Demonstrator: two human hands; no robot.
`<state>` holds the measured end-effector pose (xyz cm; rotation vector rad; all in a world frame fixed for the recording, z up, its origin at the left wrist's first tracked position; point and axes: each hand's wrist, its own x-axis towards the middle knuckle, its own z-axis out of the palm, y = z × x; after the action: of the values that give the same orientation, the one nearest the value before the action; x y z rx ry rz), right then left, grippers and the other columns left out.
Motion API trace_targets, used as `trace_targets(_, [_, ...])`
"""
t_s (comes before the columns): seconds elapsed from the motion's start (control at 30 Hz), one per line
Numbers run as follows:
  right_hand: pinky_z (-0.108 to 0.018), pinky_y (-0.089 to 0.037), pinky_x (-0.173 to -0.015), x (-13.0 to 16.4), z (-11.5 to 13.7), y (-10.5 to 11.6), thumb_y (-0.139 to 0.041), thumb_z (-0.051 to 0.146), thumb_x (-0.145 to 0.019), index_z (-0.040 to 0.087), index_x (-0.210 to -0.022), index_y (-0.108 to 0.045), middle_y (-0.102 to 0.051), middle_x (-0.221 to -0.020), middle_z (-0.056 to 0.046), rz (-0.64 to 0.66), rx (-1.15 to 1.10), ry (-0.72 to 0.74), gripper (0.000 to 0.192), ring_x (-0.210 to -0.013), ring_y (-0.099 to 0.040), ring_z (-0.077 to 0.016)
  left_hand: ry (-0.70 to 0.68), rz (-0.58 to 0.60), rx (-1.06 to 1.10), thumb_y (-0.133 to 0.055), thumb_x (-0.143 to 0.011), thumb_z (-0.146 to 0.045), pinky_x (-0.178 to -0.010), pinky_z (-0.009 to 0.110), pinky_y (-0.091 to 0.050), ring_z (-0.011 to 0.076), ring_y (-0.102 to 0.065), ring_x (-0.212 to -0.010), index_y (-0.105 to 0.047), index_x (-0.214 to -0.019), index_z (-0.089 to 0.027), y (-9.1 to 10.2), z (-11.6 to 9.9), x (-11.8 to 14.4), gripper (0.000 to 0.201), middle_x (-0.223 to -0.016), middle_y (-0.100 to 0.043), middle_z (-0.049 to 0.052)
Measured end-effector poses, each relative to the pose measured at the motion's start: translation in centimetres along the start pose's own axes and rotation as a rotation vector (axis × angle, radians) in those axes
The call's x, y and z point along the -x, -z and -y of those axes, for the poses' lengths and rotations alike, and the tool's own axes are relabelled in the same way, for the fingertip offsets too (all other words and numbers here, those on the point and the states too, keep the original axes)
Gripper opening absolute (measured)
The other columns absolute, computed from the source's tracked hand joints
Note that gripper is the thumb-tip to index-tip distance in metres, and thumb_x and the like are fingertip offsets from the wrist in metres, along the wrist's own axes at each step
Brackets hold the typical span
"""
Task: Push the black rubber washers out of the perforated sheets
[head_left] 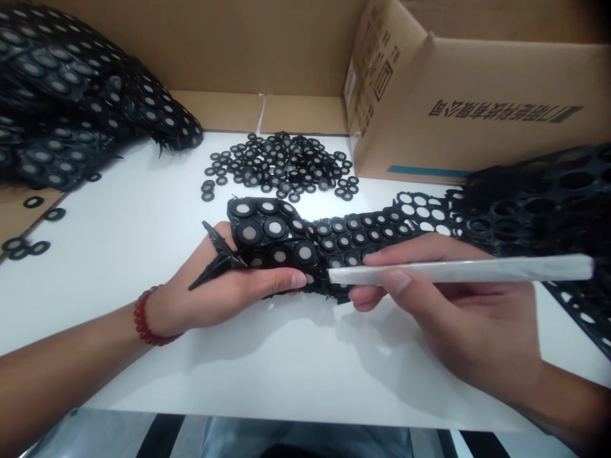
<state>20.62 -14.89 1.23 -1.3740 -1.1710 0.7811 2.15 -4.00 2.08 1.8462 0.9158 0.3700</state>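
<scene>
Both hands' fingers (286, 280) against rubber sheet (305, 245).

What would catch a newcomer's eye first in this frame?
At centre, the left hand grips a black strip of rings while the right hand holds a white stick against it. Behind them lies a pile of loose rings on the white table, beside a cardboard box.
</scene>
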Motion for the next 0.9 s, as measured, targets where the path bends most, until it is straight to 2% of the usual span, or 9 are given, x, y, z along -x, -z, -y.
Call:
trace_targets(0.23, [-0.025,-0.058,-0.053,-0.04,-0.11,0.55,-0.063,0.019,-0.08,0.026,-0.084,-0.067,-0.071,-0.064,0.003,0.041,0.074,0.066,0.009,-0.057,-0.066,-0.0136,-0.036,-0.009,0.049,-0.075,-0.062,-0.016,-0.071,0.024,-0.055,0.0175,-0.067,-0.079,-0.069,-0.083,-0.023,0.03,0.34,-0.11,0.022,-0.09,-0.073,-0.004])
trace_targets(0.43, [-0.022,-0.058,-0.054,-0.14,-0.05,0.5,-0.063,0.015,-0.079,0.026,-0.081,-0.067,-0.071,-0.064,0.004,0.048,0.129,0.116,0.012,-0.058,-0.067,-0.0126,-0.165,-0.044,-0.003,-0.074,-0.065,-0.019,-0.067,0.025,-0.053,0.0159,-0.064,-0.068,-0.068,-0.065,-0.02,-0.2,0.72,-0.09,0.006,-0.072,-0.07,-0.003])
trace_targets(0.63, [-0.024,-0.058,-0.054,-0.03,-0.39,0.37,-0.06,0.021,-0.083,0.027,-0.082,-0.067,-0.071,-0.065,0.003,0.096,0.034,-0.028,0.009,-0.055,-0.067,-0.0133,-0.174,-0.072,0.015,-0.072,-0.068,-0.021,-0.053,0.024,-0.049,0.0137,-0.06,-0.055,-0.066,-0.06,-0.021,-0.33,0.69,0.14,0.01,-0.059,-0.066,-0.004])
trace_targets(0.9, [-0.018,-0.058,-0.059,-0.04,-0.5,0.09,-0.06,0.023,-0.083,0.022,-0.083,-0.066,-0.072,-0.067,0.002,0.197,-0.055,-0.119,0.006,-0.06,-0.069,-0.0108,-0.133,-0.039,-0.01,-0.07,-0.068,-0.021,-0.052,0.023,-0.049,0.013,-0.058,-0.053,-0.063,-0.055,-0.02,-0.21,0.5,0.01,0.015,-0.055,-0.063,-0.004])
